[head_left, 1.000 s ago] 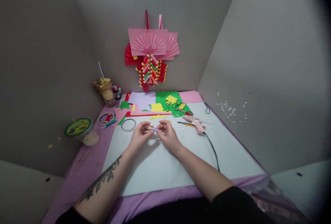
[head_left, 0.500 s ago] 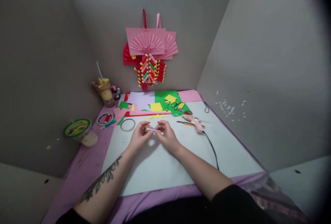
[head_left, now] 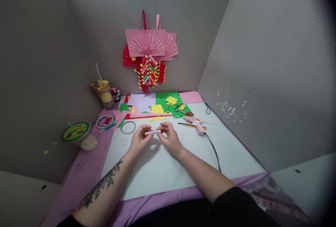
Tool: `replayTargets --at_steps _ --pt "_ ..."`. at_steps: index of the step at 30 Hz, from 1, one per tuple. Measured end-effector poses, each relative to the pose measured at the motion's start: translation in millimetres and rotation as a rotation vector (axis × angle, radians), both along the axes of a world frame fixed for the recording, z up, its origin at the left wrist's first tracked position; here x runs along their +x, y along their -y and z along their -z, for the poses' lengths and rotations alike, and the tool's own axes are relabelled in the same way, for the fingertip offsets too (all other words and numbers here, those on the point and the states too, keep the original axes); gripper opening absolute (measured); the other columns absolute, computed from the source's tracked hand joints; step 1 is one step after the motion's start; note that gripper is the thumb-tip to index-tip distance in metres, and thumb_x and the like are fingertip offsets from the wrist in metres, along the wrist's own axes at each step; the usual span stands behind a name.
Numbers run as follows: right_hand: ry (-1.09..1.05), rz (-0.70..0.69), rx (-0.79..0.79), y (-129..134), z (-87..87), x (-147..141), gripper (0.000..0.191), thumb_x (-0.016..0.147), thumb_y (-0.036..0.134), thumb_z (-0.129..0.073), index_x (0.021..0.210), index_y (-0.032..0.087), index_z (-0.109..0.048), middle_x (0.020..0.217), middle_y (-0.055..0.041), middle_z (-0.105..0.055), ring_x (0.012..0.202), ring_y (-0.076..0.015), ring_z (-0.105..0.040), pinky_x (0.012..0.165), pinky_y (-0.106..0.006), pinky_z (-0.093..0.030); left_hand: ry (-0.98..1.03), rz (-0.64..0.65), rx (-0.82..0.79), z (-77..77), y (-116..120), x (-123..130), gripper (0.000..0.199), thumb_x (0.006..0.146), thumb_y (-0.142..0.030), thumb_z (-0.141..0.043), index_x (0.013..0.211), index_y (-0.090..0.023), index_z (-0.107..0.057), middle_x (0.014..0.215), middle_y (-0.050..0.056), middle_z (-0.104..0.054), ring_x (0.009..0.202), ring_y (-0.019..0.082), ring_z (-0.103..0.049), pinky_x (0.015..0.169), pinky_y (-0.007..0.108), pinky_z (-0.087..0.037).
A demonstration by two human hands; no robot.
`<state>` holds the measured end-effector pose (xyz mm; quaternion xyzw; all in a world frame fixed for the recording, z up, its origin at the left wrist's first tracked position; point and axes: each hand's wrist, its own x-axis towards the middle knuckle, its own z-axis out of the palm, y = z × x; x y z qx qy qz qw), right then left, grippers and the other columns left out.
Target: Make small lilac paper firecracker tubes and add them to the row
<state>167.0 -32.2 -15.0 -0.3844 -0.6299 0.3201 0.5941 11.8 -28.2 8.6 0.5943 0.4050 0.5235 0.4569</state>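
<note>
Between the fingertips of the left hand point(head_left: 139, 139) and right hand point(head_left: 170, 138), a lilac paper tube point(head_left: 152, 132) with yellow ends is held, fingers pinched narrow at each end. Beneath them lies a white sheet point(head_left: 157, 171); just beyond, yellow paper scraps point(head_left: 158, 118); to their right, a pink glue gun point(head_left: 200, 127).

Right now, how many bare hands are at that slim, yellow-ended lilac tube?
2: the bare left hand at the left end of the lilac tube, the bare right hand at its right end.

Two hands point(head_left: 140, 138) point(head_left: 170, 138), one lilac tube point(head_left: 152, 132)
</note>
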Motion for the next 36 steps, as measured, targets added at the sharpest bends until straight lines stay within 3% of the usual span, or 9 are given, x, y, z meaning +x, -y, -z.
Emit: replayTargets --at_steps 5,15,26,36 --pt "-0.045 -0.023 -0.044 -1 -1.4 0 0.035 0.078 0.022 -0.058 0.109 0.022 -0.041 0.088 -0.0031 -0.063 0.084 -0.0151 -0.063 0.077 -0.032 -0.050 -0.158 -0.041 0.137 0.5 3 -2 0.023 0.072 -0.024 -0.065 0.094 -0.021 -0.060 0.086 0.003 -0.063 0.081 0.016 -0.060 0.076 0.028 -0.046" --pt "-0.164 -0.062 -0.115 2 -6.0 -3 0.033 0.075 0.020 -0.061 0.102 0.023 -0.042 0.084 -0.0008 -0.062 0.079 -0.0145 -0.061 0.074 -0.031 -0.049 -0.248 0.021 0.141 1.4 9 8 0.011 0.074 -0.025 -0.063 0.085 -0.020 -0.062 0.082 0.003 -0.065 0.078 0.017 -0.061 0.077 0.028 -0.048" --pt "-0.283 -0.200 -0.219 2 -12.9 -3 0.031 0.069 0.021 -0.067 0.093 0.023 -0.048 0.079 0.0014 -0.060 0.071 -0.0131 -0.058 0.068 -0.028 -0.046 -0.427 0.045 0.167 6.1 7 4 0.014 0.079 -0.027 -0.057 0.082 -0.017 -0.066 0.084 0.004 -0.069 0.079 0.016 -0.061 0.075 0.027 -0.046" --pt "-0.309 -0.216 -0.228 1 -11.8 -2 0.033 0.069 0.021 -0.069 0.095 0.024 -0.048 0.080 0.0012 -0.062 0.071 -0.0134 -0.058 0.069 -0.029 -0.045 -0.469 0.056 0.186 8.4 6 3 0.014 0.080 -0.026 -0.056 0.083 -0.018 -0.066 0.084 0.003 -0.069 0.078 0.016 -0.062 0.074 0.026 -0.047"
